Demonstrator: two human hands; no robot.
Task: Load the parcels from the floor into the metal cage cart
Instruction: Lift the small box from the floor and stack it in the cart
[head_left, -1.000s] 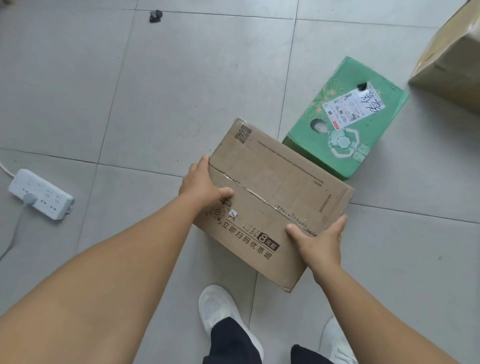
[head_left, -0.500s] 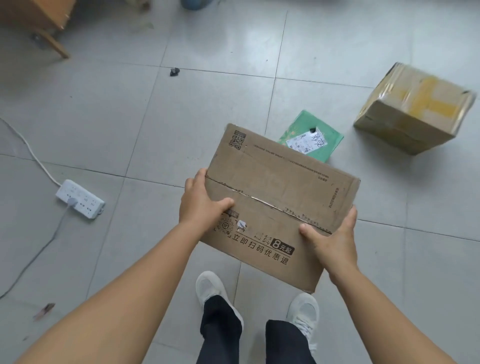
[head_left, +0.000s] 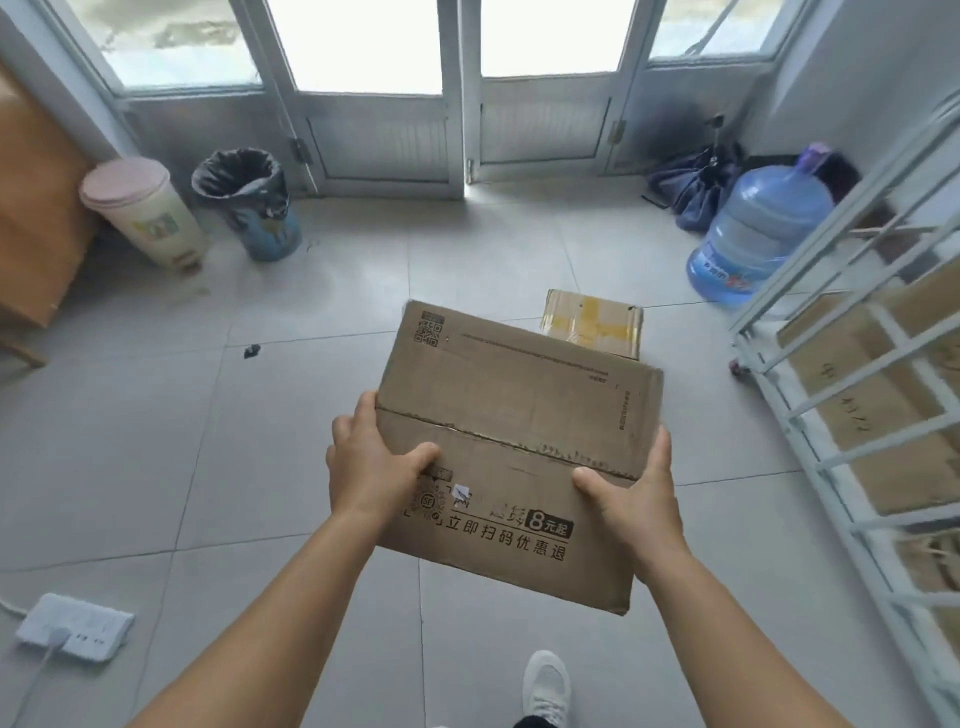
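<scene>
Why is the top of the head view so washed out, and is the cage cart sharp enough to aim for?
Head view: daylight through the glass doors blows out the panes; the cardboard box in the left hand and right hand is sharp; the cage cart is blurred and its bars bowed by the wide lens.

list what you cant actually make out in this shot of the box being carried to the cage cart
- Head view: the taped parcel on the floor is half hidden behind the held cardboard box.
- Fingers of the left hand and right hand go under the box; only the thumbs show.
- Metal cage cart: cut off by the right edge, so how full it is cannot be told.
- Small print on the box: too small to read.
</scene>
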